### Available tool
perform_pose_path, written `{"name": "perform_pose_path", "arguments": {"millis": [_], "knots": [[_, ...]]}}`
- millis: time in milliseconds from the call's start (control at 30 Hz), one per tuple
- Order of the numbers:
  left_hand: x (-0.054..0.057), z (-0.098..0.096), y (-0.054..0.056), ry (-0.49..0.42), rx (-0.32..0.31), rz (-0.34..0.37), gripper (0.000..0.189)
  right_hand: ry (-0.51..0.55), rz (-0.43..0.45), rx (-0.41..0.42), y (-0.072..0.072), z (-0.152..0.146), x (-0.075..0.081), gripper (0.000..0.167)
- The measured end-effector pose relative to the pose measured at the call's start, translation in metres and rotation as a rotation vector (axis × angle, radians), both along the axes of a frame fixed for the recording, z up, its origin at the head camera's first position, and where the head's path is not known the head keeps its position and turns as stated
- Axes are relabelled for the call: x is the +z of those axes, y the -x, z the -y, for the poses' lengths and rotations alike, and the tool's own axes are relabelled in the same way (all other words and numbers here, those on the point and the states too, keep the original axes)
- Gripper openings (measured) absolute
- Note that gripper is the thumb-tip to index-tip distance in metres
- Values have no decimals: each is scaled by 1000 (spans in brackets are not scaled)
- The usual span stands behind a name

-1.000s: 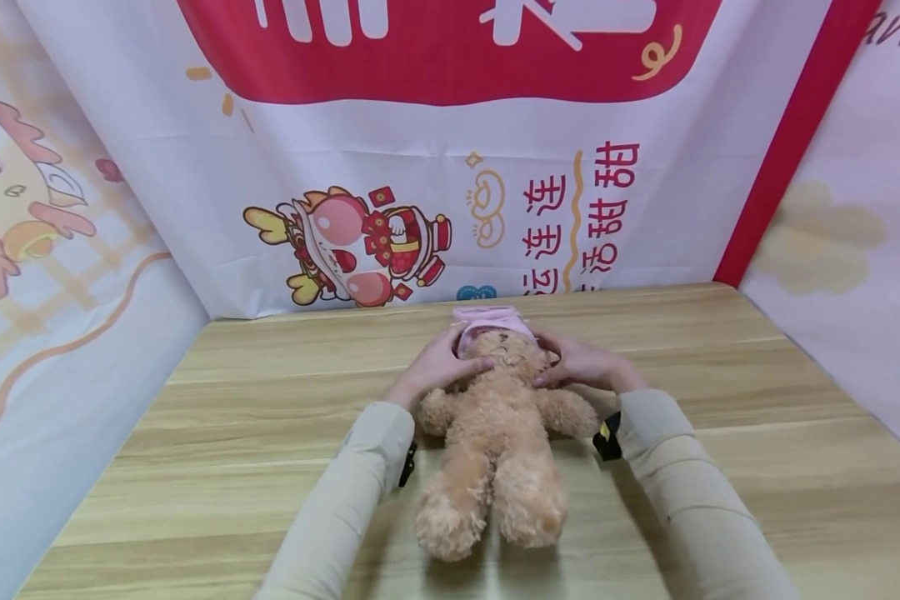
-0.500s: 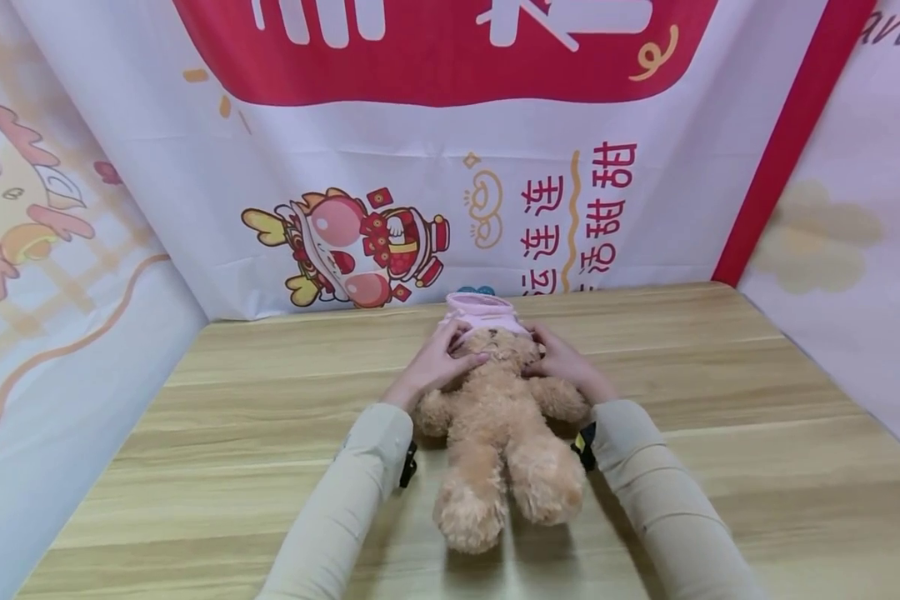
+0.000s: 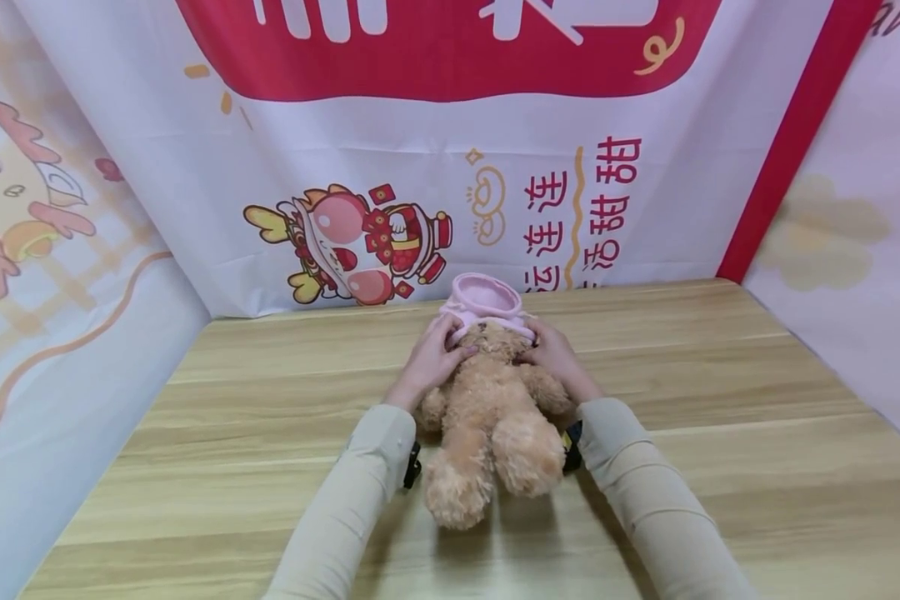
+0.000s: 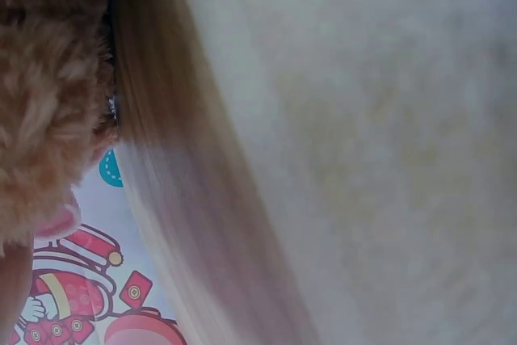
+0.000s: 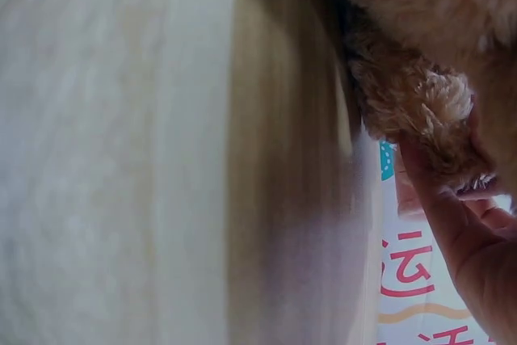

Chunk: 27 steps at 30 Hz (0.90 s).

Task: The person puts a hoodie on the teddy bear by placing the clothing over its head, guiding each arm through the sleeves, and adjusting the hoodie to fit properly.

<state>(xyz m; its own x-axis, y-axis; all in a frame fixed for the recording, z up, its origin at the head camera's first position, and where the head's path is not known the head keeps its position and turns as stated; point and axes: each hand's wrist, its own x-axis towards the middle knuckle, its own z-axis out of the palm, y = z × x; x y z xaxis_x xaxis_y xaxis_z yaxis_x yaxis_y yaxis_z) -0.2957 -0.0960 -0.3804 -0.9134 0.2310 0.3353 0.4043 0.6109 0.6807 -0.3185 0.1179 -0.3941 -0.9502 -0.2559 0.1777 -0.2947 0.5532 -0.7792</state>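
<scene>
Plush bear belly up at the desk, between the middle and the far edge, head towards that edge, feet towards the near one. Pink cloth tube round the top of its head, wide mouth facing up and out; in the head view it overlaps the far edge, and whether it overhangs I cannot tell.

Left hand half closed, fingers hooked at the hem, thumb against the bear's cheek. Right hand mirrors it, part-curled, fingers at the hem; its thumb grip is harder to read. Both seem to have cloth and fur together.

Risks, as I judge them. Uneven pull: the cloth skews, one side snagging on an ear. Fingers pinching fur with hem: the whole bear slides instead of the cloth shifting. Hem riding low: it bunches over the muzzle. Slack thumbs: the round head rolls and the tube slips off towards the banner. Hard tugging could strain the hem.
</scene>
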Motion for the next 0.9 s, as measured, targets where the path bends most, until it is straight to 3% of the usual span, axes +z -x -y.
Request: {"name": "perform_pose_path", "arguments": {"millis": [200,367,467,633,900], "knots": [[-1,-1,0,44,36,-61,26,-13,-15,19,-1,-1,3,42],[-4,1,0,-19,21,-77,31,7,-27,66,-1,-1,3,32],[-4,4,-1,-88,-17,-7,33,5,-51,73,0,-1,2,27],[-3,12,-4,-160,-88,136,31,10,-69,41,1,-2,0,34],[0,16,-10,-135,-129,228,31,71,-17,59,0,-9,-1,33]]}}
